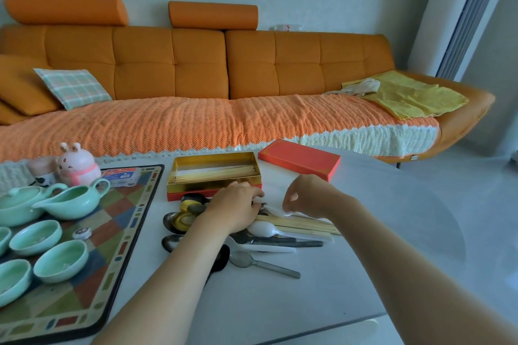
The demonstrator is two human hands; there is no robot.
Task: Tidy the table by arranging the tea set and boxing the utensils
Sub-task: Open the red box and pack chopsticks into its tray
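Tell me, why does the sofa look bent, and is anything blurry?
Head view: the wide-angle lens bows the long orange sofa and the grey window frame; daylight is soft, shadows faint; the right hand, pinching a white plastic utensil, looks slightly motion-smeared.

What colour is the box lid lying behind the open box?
Red with gold trim, the lid shows in the head view.

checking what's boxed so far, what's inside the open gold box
Pale wooden chopsticks lie lengthwise inside the open gold rectangular box. Its near wall hides the front strip of floor, and the left hand overlaps the near rim.
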